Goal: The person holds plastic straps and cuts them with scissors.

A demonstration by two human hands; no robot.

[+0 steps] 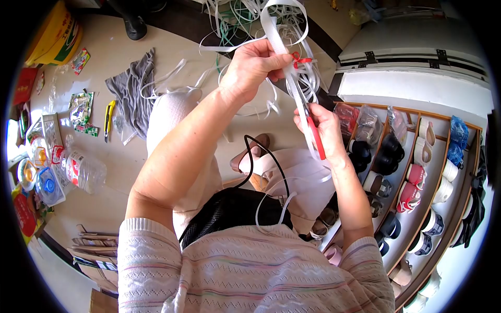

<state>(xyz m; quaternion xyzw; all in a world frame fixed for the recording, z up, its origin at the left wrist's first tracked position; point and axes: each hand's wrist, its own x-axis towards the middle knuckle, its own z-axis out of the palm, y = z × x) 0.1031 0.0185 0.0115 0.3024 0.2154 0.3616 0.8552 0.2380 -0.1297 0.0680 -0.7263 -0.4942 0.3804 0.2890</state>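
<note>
My left hand (255,68) pinches a flat white plastic strap (272,31), which loops up above the fingers and runs down toward my other hand. My right hand (322,125) is closed around red-handled scissors (315,136), their blades lying along the strap. Whether the blades are open or closed is hard to make out. A small red piece (301,61) shows just beside my left fingertips; its kind is unclear. Beyond my hands lies a tangle of white and green straps (235,18) on the floor. A black bag or basket with a thin loop handle (245,203) rests at my lap.
A shoe rack (412,117) full of shoes stands at the right. On the left floor lie a grey cloth (133,88), a yellow box cutter (109,117), a large plastic bottle (83,169) and a yellow bucket (57,39). Folded cardboard (96,255) is at lower left.
</note>
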